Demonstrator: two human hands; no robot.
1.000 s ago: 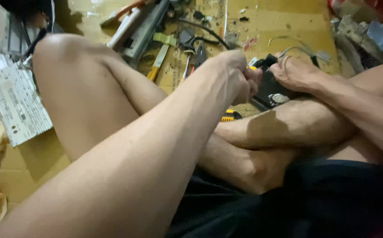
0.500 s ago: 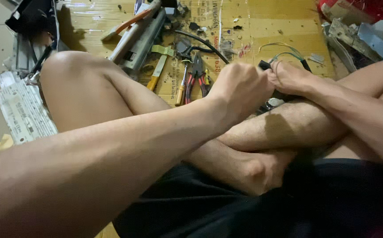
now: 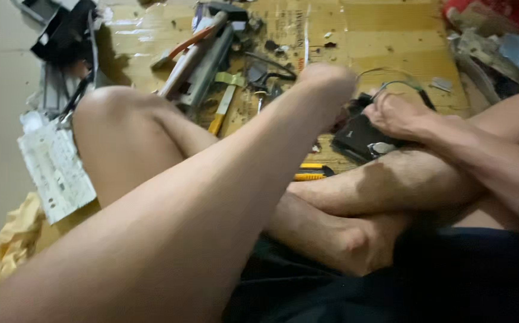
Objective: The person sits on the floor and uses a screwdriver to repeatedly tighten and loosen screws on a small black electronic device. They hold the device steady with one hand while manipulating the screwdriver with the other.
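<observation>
I sit cross-legged on a sheet of cardboard (image 3: 385,36). My left hand (image 3: 326,85) is curled into a fist above the left edge of a small black device (image 3: 358,136); its fingers face away, so whatever is in them is hidden. My right hand (image 3: 398,113) presses down on the top right of that device and holds it against my shin. Thin wires (image 3: 391,79) loop out behind the device.
Two yellow-handled tools (image 3: 310,172) lie beside my foot. A grey bar-shaped unit (image 3: 204,63), a yellow-handled tool (image 3: 223,103) and black cables lie beyond my knee. A white circuit board (image 3: 56,170) and yellow cloth (image 3: 8,248) are at the left, with scrap parts (image 3: 498,42) at top right.
The view has shifted, and my left fist has lifted up and slightly left off the device. My right hand stays on the black device.
</observation>
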